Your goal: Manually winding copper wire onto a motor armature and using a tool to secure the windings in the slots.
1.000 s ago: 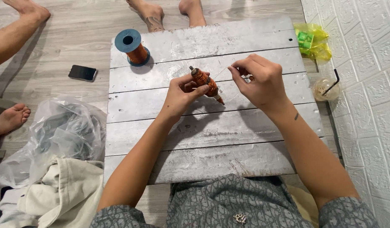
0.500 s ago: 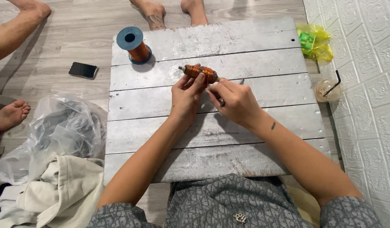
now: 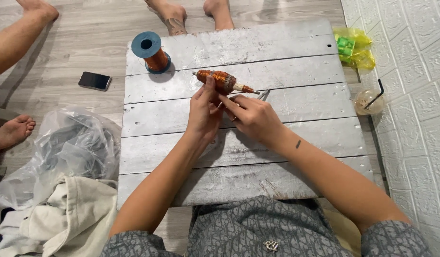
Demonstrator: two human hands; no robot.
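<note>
Both hands (image 3: pixel 229 112) closed around copper-wound rotor (image 3: pixel 222 81).

I see low board of grey-white planks (image 3: pixel 277 138) resting on wood-look floor (image 3: pixel 72 33). On board: blue spool of copper wire (image 3: pixel 152 52), upright, far left corner. On floor: black phone (image 3: pixel 94 81) left of board; clear plastic bag (image 3: pixel 67 147) and cream cloth (image 3: pixel 72 214) nearer; yellow-green bag (image 3: pixel 354 47) and plastic cup with straw (image 3: pixel 369 101) at right edge.
</note>
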